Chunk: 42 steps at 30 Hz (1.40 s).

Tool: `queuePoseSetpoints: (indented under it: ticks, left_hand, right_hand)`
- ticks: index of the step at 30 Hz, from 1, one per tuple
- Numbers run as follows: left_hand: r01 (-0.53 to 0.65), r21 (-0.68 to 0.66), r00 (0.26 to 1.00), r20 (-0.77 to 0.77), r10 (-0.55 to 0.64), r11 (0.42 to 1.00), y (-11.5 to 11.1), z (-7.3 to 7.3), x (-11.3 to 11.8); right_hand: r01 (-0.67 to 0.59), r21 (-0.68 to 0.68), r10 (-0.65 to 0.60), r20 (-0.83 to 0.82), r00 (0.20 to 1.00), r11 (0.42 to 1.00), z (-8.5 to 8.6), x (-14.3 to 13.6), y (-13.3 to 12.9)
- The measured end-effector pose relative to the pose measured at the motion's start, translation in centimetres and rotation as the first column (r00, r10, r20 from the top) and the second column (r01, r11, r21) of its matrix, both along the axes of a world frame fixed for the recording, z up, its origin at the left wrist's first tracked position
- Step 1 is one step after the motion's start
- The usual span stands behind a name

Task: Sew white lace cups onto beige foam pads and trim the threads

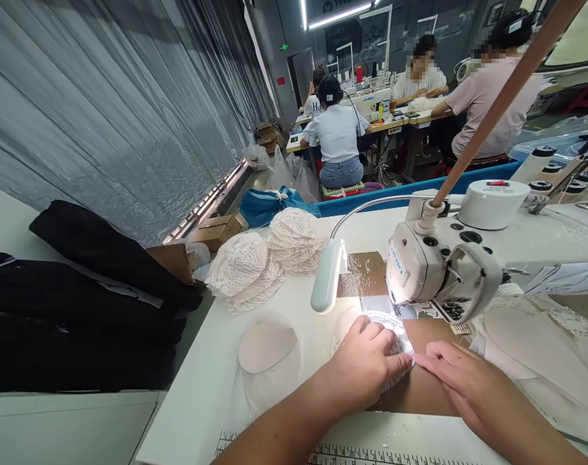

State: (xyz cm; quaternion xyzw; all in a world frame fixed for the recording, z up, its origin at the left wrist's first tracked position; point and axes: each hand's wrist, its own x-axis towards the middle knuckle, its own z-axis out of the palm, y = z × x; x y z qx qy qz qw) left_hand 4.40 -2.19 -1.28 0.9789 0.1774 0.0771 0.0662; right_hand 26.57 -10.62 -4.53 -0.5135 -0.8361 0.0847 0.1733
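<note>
Blue JUKI lettering point(397, 263) on sewing machine point(426, 258), lace point(384, 316) under left hand point(364, 363)

A silvery-grey curtain point(110, 123) fills the left side, wrinkled lower down. Beyond it, the dark grey wall point(269, 39) has a door point(302, 74), with a green sign point(284, 47) and a red patch point(281, 81) beside it. Bright tubes point(340, 17) shine above a far table point(428, 118).

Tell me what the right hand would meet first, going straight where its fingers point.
The right hand would probably meet the white fabric piece first, then the left hand, though the depth there is unclear.
</note>
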Motion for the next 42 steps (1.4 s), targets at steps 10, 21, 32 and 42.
queuePoseSetpoints:
  ticks: [10, 21, 32, 42]
  left_hand:
    - [-0.014, -0.040, 1.000, -0.024, 0.013, 0.999, -0.1, 0.3, 0.2]
    - [-0.038, -0.016, 0.999, 0.015, 0.038, 0.999, -0.2, -0.6, 0.2]
    - [0.006, 0.024, 0.999, -0.038, -0.006, 1.000, 2.8, -0.5, 0.6]
    - [0.038, 0.036, 0.999, 0.005, -0.038, 0.999, 4.4, -0.3, 0.5]
  right_hand:
    - [0.055, 0.148, -0.061, 0.039, 0.997, 0.988, -1.6, -1.0, -0.5]
    - [0.095, 0.219, -0.097, 0.002, 0.995, 0.971, -0.4, -1.8, -0.2]
    - [0.082, 0.056, -0.089, 0.128, 0.988, 0.995, 0.3, -1.6, 2.5]
    - [0.168, 0.098, -0.181, 0.148, 0.972, 0.981, 0.0, -1.9, 3.1]
